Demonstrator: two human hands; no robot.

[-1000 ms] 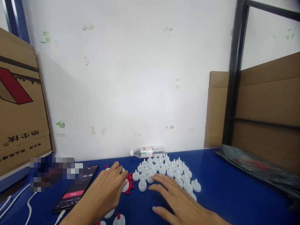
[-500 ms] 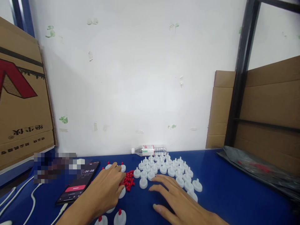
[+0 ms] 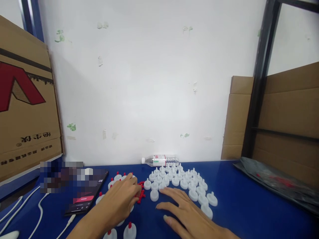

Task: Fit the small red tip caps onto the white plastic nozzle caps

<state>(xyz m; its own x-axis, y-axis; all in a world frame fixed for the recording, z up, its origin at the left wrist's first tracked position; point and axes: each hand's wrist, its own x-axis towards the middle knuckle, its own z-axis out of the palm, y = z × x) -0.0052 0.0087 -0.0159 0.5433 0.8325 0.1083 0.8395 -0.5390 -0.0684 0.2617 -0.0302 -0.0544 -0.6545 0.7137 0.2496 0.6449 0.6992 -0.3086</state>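
Observation:
My left hand (image 3: pixel 124 194) hangs over a small pile of red tip caps (image 3: pixel 142 192), its fingers curled down and together. The fingertips are hidden behind the hand, so what they hold does not show. My right hand (image 3: pixel 185 209) is spread beside the group of white plastic nozzle lids (image 3: pixel 183 183), the index finger close to one of them, thumb and fingers apart with nothing between them. Around my left hand stand white lids with red tips (image 3: pixel 130 230), partly covered by the hand and forearm.
A clear bottle (image 3: pixel 161 160) lies on its side against the wall. To the left are a phone (image 3: pixel 87 196), white cables (image 3: pixel 37 212) and a large cardboard box (image 3: pixel 27 119). A dark plastic bag (image 3: pixel 271 179) rests at the right on the blue table (image 3: pixel 231 212).
My left hand has moved slightly right and covers more of the red pile. My right hand stays spread, shifted a little toward me. The whole view has swung slightly left.

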